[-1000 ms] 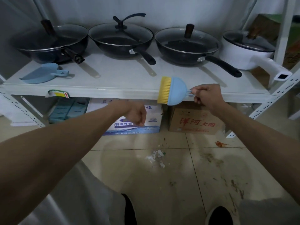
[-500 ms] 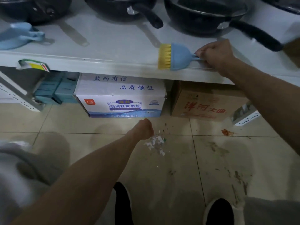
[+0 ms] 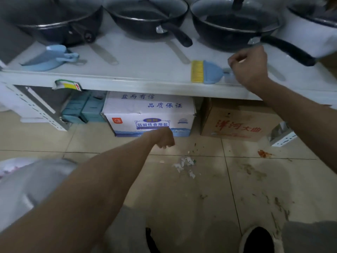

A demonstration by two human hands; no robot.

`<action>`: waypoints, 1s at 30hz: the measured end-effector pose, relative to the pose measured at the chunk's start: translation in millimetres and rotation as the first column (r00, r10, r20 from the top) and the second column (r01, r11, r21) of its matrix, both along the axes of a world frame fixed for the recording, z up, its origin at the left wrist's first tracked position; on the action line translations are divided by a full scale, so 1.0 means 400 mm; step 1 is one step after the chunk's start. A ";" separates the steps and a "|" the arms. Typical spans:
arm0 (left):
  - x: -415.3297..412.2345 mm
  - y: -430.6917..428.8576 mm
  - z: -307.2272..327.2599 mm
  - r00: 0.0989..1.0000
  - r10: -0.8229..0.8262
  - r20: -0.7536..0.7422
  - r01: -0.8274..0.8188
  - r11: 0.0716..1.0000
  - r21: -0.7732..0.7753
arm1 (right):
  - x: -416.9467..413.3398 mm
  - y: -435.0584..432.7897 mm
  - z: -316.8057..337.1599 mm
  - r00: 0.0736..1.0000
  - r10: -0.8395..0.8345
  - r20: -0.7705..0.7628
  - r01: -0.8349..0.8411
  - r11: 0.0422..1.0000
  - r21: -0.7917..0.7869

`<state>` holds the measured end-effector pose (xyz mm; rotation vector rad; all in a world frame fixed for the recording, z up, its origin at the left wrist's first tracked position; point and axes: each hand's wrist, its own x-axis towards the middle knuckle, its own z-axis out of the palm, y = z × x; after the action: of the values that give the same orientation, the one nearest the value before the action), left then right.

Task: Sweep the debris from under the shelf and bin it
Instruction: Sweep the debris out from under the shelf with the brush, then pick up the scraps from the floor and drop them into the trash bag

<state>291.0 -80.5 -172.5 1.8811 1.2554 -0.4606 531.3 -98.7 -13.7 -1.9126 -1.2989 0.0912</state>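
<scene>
White paper scraps (image 3: 185,164) lie on the tiled floor in front of the shelf (image 3: 127,84), with small dark crumbs (image 3: 196,146) and a red bit (image 3: 263,153) nearby. A blue brush with yellow bristles (image 3: 207,72) lies flat on the shelf near its front edge. My right hand (image 3: 249,66) is curled at the end of the brush handle; whether it still grips the handle is unclear. My left hand (image 3: 165,140) is a closed fist low over the floor, just left of the scraps, with nothing seen in it. A blue dustpan (image 3: 49,58) rests on the shelf at the left.
Three dark lidded pans (image 3: 145,17) and a white pot (image 3: 310,31) stand along the shelf. Under it sit a white carton (image 3: 149,114), a brown carton (image 3: 237,123) and teal boxes (image 3: 82,110). My shoes (image 3: 257,240) are at the bottom. Stains mark the tiles at right.
The brush went from being held in front of the shelf edge to lying flat on the shelf. My left fist dropped toward the floor near the scraps. The view tilted down and closer.
</scene>
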 end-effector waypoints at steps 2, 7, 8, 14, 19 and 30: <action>-0.051 0.020 0.066 1.000 -0.010 0.003 0.010 1.000 0.000 | -0.062 -0.012 0.016 0.994 0.106 -0.003 -0.106 0.994 -0.005; -0.198 0.068 0.220 0.998 0.067 0.016 -0.068 0.990 0.124 | -0.253 0.025 0.035 0.916 0.396 -0.070 -0.400 0.915 -0.053; -0.237 0.074 0.235 0.995 0.096 0.039 -0.101 0.986 0.130 | -0.301 0.034 0.037 0.892 0.440 -0.100 -0.448 0.891 -0.076; -0.519 0.066 0.285 0.970 0.240 0.045 -0.244 0.948 0.205 | -0.599 0.069 0.023 0.722 0.650 -0.237 -0.691 0.679 -0.247; -0.812 0.050 0.301 0.885 0.466 -0.001 -0.454 0.862 0.226 | -0.843 0.079 -0.041 0.606 0.728 -0.321 -0.788 0.491 -0.372; -1.146 -0.035 0.268 0.758 0.590 -0.277 -0.580 0.805 0.128 | -1.234 0.016 -0.175 0.471 0.802 -0.366 -0.754 0.151 -0.640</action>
<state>-167.2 -94.5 -65.3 1.3545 1.9818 -0.3910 37.8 -92.2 -83.7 -1.5163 -2.4900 1.3387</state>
